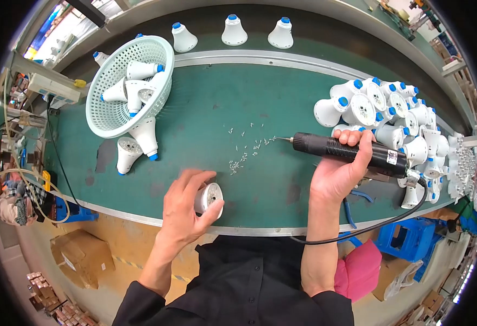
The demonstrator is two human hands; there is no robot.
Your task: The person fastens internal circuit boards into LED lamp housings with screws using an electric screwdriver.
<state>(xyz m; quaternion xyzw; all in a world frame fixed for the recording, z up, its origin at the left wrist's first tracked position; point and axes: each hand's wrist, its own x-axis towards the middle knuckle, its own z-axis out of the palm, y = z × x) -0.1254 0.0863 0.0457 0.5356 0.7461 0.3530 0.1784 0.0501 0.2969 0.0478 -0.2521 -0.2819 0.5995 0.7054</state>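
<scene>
My left hand [183,204] is wrapped round a white lamp housing [211,200] near the table's front edge, its round open face with small parts turned up to the right. In my right hand [339,168] lies a black electric screwdriver [325,145], held level with the bit pointing left. The bit's tip is right at a scatter of small screws [242,157] on the green table. From the tool's back end a black cable [379,221] curves down and passes by my forearm.
A pale green basket [103,122] of lamp housings leans at the left, with two housings [145,137] beside it. Many more housings [360,110] are heaped at the right, above blue-handled pliers [349,213]. Three housings [234,31] stand behind the metal rail [238,55].
</scene>
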